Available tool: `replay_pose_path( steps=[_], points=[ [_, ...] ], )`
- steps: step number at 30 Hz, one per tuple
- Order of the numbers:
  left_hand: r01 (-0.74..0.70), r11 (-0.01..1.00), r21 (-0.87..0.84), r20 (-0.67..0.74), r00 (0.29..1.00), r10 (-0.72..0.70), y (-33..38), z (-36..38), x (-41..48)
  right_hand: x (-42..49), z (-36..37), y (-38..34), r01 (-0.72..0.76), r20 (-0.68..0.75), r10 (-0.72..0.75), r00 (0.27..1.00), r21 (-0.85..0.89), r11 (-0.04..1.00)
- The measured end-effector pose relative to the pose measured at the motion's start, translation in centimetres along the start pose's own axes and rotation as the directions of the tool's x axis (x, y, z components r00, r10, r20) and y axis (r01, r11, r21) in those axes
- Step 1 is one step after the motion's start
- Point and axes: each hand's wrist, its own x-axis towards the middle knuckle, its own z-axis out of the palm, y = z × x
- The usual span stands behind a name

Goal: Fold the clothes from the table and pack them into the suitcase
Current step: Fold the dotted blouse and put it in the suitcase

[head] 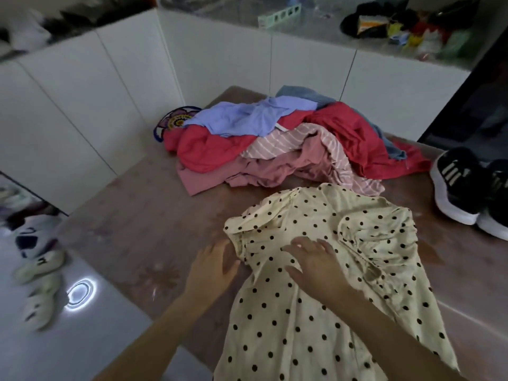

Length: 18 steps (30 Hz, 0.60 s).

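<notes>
A cream garment with black polka dots (343, 270) lies spread on the brown table (143, 215), its lower part hanging over the near edge. My right hand (316, 265) lies flat on the garment, fingers apart. My left hand (214, 268) rests open on the table, touching the garment's left edge. Behind it is a heap of clothes (288, 144): light blue, red, pink, and pink-and-white striped pieces. No suitcase is in view.
Black-and-white sneakers (467, 193) stand at the table's right edge. A patterned round object (176, 122) pokes out left of the heap. White cabinet doors (90, 105) enclose the far side. Slippers and shoes (41, 284) lie on the glossy floor at left.
</notes>
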Motion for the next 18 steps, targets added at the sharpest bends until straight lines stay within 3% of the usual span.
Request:
replay_pose_path(
  steps=[3,9,11,15,18],
  points=[
    [0.025,0.998,-0.055,0.035,0.999,-0.023,0.5,0.9,-3.6,5.4,0.6,-1.4,0.058,0.001,-0.058,0.998,0.001,0.998],
    [0.116,0.983,-0.145,0.148,0.984,-0.095,1.4,1.6,-9.3,11.9,1.6,-4.2,0.281,0.27,-0.241,0.932,-0.122,0.952],
    [0.162,0.982,-0.095,0.176,0.974,-0.144,1.6,1.6,-10.4,13.1,1.1,-3.6,0.349,0.243,-0.3,0.922,-0.196,0.916],
    [0.22,0.975,0.007,0.263,0.941,-0.214,1.9,1.4,-12.5,14.2,-1.0,0.7,0.163,0.075,-0.163,0.984,0.002,0.987],
    [0.179,0.983,0.03,0.278,0.944,-0.18,2.4,1.3,-14.2,13.6,-3.4,5.2,0.058,-0.042,-0.056,0.998,0.054,0.997]
  ],
)
